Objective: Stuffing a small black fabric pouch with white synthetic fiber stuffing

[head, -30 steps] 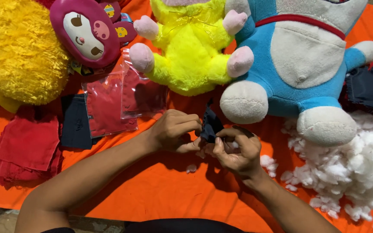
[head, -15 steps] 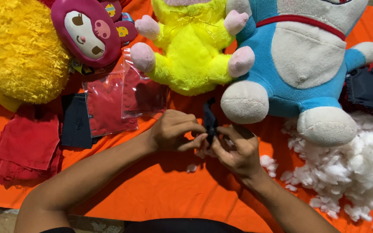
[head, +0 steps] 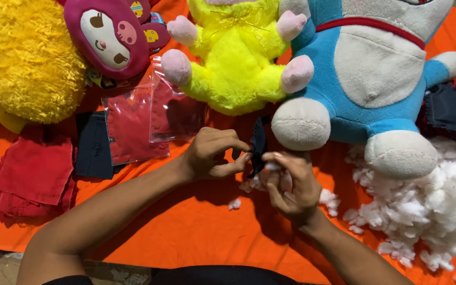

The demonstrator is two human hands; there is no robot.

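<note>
Dark fabric piece [head: 258,145] is pinched upright by left hand [head: 213,154] fingers; right hand [head: 290,186] curls around white stuffing [head: 272,167].

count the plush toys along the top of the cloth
4. A yellow fuzzy toy at far left, a magenta doll next to it, a neon yellow toy in the middle, a blue and white toy at right. All run past the top edge.
</note>
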